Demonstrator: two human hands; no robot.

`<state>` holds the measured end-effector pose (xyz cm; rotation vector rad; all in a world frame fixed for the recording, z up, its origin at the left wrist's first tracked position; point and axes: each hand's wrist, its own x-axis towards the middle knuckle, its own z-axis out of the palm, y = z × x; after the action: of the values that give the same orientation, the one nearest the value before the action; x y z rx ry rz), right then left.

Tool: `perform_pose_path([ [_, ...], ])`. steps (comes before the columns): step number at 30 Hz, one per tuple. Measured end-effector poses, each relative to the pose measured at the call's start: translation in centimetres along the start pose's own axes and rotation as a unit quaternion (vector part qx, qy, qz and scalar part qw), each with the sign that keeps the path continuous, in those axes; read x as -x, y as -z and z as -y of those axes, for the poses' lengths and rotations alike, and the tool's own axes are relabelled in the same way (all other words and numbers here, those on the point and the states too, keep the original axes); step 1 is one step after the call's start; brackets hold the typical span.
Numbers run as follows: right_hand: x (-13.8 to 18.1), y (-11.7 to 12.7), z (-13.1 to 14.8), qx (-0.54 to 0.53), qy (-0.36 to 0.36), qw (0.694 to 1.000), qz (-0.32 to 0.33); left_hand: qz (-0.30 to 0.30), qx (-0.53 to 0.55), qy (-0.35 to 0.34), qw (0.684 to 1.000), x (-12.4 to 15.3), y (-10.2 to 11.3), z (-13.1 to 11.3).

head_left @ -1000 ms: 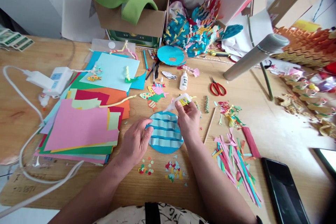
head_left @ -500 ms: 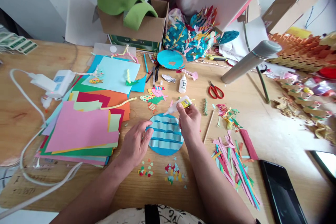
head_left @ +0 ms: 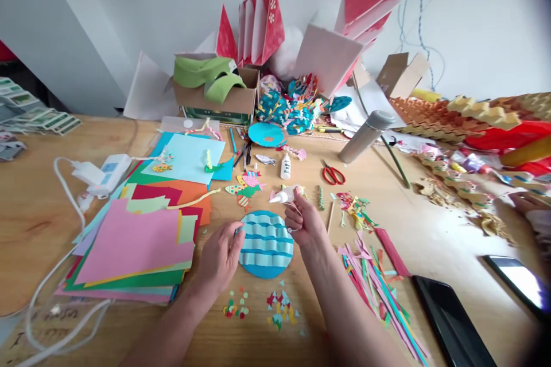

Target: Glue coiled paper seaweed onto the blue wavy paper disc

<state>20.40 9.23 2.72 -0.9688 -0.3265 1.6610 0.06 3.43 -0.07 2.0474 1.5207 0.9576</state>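
Note:
My right hand (head_left: 307, 221) is closed around a white glue bottle (head_left: 287, 195) that lies nearly level, its nozzle pointing left above the far edge of a blue paper disc (head_left: 263, 271). A small white piece shows under these fingers; I cannot make out what it is. Pale blue wavy strips (head_left: 266, 245) run across the disc in rows. My left hand (head_left: 221, 255) holds the disc's left edge between thumb and fingers. Colourful paper fish (head_left: 247, 186) lie just beyond. Paper dots (head_left: 236, 305) and small paper triangles (head_left: 280, 307) are scattered on the near side.
Stacked coloured paper (head_left: 138, 241) lies left, beside a white power strip (head_left: 109, 175). A second glue bottle (head_left: 285, 166), red scissors (head_left: 333, 173) and a grey flask (head_left: 365, 136) are farther back. Paper strips (head_left: 379, 292) and a black phone (head_left: 451, 321) lie right.
The view has tilted up, showing more wall. My right hand has turned, bringing the glue bottle closer to level and its nozzle off the disc. My left hand stays at the disc's edge.

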Motion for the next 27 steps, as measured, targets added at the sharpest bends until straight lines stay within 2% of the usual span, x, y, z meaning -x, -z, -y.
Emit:
perform_pose_path([
  [6, 1.6, -0.1, 0.5, -0.064, -0.038, 0.996, 0.046, -0.051, -0.004, -0.015, 0.999, 0.1, -0.4, 0.7],
  [10, 3.9, -0.8, -0.1, -0.091, -0.08, 0.989, 0.087, -0.084, 0.021, -0.043, 0.995, 0.0, 0.2, -0.1],
  [15, 7.4, -1.8, -2.5, -0.113, -0.157, 0.977, 0.095, -0.019, 0.123, -0.14, 0.982, 0.5, 1.5, -1.7],
  [18, 9.1, -1.8, -3.9, -0.102, -0.167, 0.977, 0.088, -0.003, 0.193, -0.126, 0.973, 0.9, 1.8, -1.6],
  [22, 10.6, -1.3, -4.8, -0.106, -0.166, 0.975, 0.105, -0.047, 0.25, -0.084, 0.963, 0.7, 1.8, -0.6],
  [25, 11.3, -0.9, -5.0, -0.114, -0.159, 0.972, 0.131, -0.058, 0.269, -0.092, 0.957, 0.5, 2.0, -0.5],
  [27, 11.8, -0.8, -5.1, -0.123, -0.156, 0.97, 0.139, -0.028, 0.28, -0.113, 0.953, 0.6, 2.4, -1.0],
])
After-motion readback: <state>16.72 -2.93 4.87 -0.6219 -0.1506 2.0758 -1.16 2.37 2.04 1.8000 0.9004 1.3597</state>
